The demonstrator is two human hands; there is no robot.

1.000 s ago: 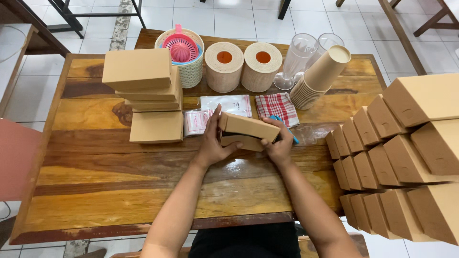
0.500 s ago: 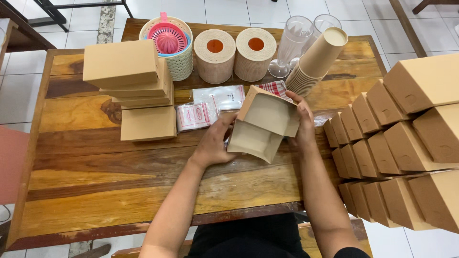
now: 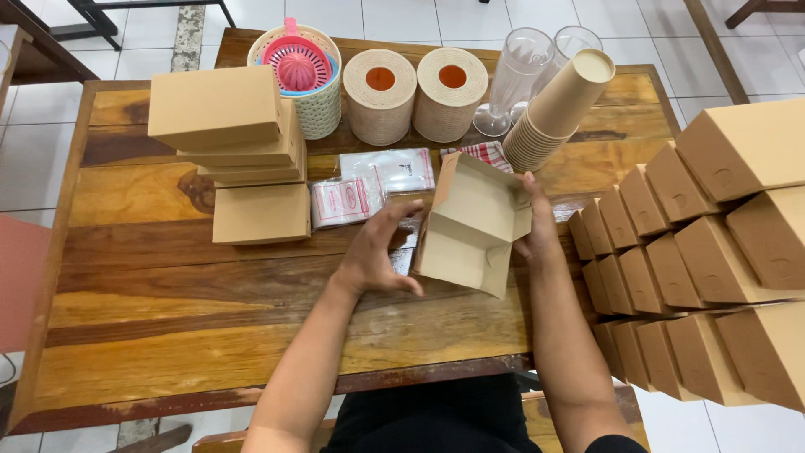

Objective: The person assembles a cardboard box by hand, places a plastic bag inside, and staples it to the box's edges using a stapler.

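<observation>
1. Right hand (image 3: 537,231) grips the right side wall of an open kraft box (image 3: 471,231), fingers curled on it; left hand (image 3: 377,256) hangs loosely spread just left of the box, holding nothing, fingertips close to the box's near flap.
2. Wooden surface (image 3: 168,310): long planks; the open box sits tilted at its middle, lid flap up toward the far edge.
3. Rows of closed kraft boxes (image 3: 696,268) fill the right side, packed edge to edge.
4. Stack of flat folded boxes (image 3: 226,126) far left, with one more flat box (image 3: 262,214) lying just in front of it.
5. Two paper rolls (image 3: 415,92) stand side by side at the far edge, beside a woven basket (image 3: 323,109) with a pink juicer (image 3: 298,65) in it.
6. Tilted stack of paper cups (image 3: 558,109) leans by clear plastic cups (image 3: 520,75).
7. Small plastic sachets (image 3: 369,189) lie between the flat box and the open box; a checked cloth (image 3: 490,153) shows behind the lid flap.
</observation>
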